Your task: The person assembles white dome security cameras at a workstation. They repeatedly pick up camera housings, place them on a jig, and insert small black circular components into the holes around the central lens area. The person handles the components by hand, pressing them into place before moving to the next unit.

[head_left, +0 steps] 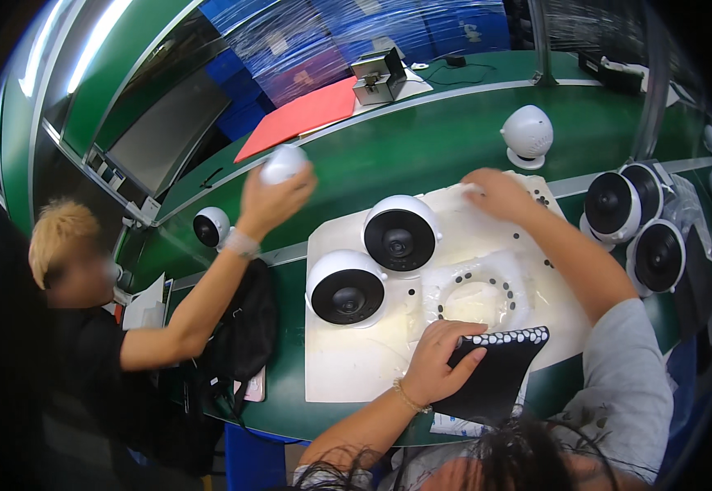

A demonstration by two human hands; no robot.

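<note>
My left hand [440, 364] grips a black sheet [487, 385] by its bent-over top edge, where rows of white round spots show. My right hand [499, 195] reaches to the far edge of the white board [331, 380]; motion smears its fingers, so whether they hold anything is unclear. Between my hands lies a clear plastic piece [519, 282] with a ring of small black dots [510, 304]. Two white ball-shaped cameras with black fronts, a nearer one [346, 288] and a farther one [402, 237], stand on the board's left half. More black dots are scattered over the board.
Across the green belt [438, 151] stands another white camera [528, 137], turned away. Several more cameras [614, 204] crowd the right side. At left, a co-worker's hand [272, 200] holds up a white camera [284, 164]; one more camera [211, 227] sits beyond that forearm.
</note>
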